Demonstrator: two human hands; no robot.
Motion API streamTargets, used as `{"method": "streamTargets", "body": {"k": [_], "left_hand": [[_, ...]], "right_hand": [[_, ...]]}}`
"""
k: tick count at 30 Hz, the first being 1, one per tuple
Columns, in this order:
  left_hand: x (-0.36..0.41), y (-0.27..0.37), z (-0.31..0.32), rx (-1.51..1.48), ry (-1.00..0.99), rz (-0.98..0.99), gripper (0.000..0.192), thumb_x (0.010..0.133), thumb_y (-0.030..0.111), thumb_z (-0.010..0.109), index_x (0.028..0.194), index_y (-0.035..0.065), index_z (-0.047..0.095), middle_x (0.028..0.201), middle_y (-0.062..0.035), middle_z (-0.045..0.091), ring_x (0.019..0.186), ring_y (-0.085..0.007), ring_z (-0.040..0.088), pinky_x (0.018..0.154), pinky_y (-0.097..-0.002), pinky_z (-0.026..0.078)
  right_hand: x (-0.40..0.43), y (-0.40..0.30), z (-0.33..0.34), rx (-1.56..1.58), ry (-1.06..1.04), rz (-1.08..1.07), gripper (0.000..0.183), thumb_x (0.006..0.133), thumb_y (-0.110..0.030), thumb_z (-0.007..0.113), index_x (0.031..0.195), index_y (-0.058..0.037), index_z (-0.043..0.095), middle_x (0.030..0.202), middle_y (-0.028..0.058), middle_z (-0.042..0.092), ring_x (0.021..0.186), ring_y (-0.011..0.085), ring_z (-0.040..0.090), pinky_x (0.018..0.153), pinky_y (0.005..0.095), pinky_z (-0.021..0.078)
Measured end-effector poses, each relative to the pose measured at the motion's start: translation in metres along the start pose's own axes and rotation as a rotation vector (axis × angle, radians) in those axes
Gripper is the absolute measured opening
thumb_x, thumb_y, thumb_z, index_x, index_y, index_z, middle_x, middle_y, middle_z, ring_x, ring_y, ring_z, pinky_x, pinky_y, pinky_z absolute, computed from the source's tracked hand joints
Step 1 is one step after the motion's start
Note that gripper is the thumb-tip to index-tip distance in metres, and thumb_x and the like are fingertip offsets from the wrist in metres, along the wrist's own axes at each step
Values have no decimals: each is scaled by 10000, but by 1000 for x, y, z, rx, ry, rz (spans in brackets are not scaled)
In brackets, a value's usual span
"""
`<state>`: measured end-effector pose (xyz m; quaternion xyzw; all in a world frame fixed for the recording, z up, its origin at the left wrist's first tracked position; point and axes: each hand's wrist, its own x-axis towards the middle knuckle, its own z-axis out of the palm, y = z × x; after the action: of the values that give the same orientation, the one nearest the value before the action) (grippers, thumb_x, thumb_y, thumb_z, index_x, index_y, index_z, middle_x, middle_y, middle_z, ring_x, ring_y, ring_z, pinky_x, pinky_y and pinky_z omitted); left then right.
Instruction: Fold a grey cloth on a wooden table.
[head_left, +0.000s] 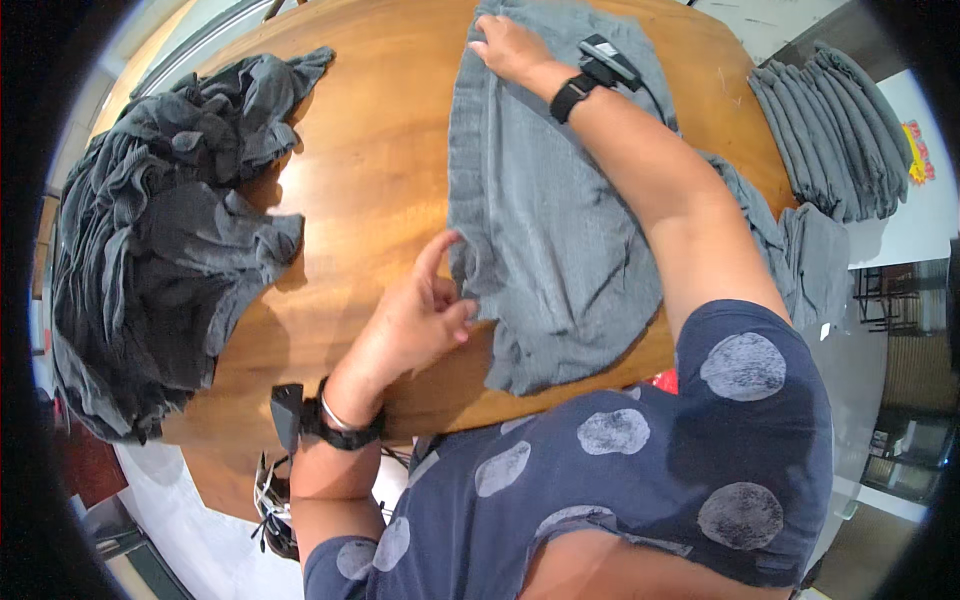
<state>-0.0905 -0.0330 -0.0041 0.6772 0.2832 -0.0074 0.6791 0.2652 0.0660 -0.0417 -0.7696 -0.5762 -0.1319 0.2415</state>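
Observation:
A grey knit garment lies spread on the wooden table in front of me, with wrinkles across its near part. At its far left corner, my right hand rests on the cloth, fingertips at the edge; whether they pinch the fabric is unclear. My left hand is beside the garment's near left edge. One of its digits points forward and meets the cloth edge, while the others are loosely bent and apart, with nothing seen between them. Each wrist carries a black strap with a small device.
A large heap of dark grey garments covers the table's left side. On the right stands a stack of folded grey garments, with more grey cloth nearer me. The wooden tabletop ends close to my body. Cables hang below its left edge.

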Motion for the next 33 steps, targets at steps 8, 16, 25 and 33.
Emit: {"method": "streamTargets", "body": {"k": [8,16,25,33], "left_hand": [[-5,-14,-2,171,104,18,368,886,25,611,1223,-73,502,743,-77,651,669,-128,645,618,-255,488],[-15,-14,11,-11,152,4,128,916,66,610,1000,-23,572,774,-50,652,621,-93,611,574,-214,475],[-12,-32,35,-63,204,151,92,907,39,620,969,-5,567,790,-14,613,653,-71,568,610,-204,464],[-15,-36,38,-41,200,188,70,919,49,618,917,7,563,777,2,595,666,-58,551,610,-198,453]], "right_hand": [[-137,-107,-124,606,-477,-120,159,875,-198,630,893,-39,632,724,81,637,673,248,628,621,344,485],[-227,-99,-107,533,-174,-434,127,785,-74,658,893,-41,600,990,89,584,998,305,538,854,391,446],[-189,-115,-115,604,-243,-386,209,783,-42,601,990,-54,628,980,104,579,855,301,582,740,379,486],[-169,-103,-77,464,-365,-460,138,784,-72,605,915,-72,647,921,103,571,842,310,606,705,405,493]]}}
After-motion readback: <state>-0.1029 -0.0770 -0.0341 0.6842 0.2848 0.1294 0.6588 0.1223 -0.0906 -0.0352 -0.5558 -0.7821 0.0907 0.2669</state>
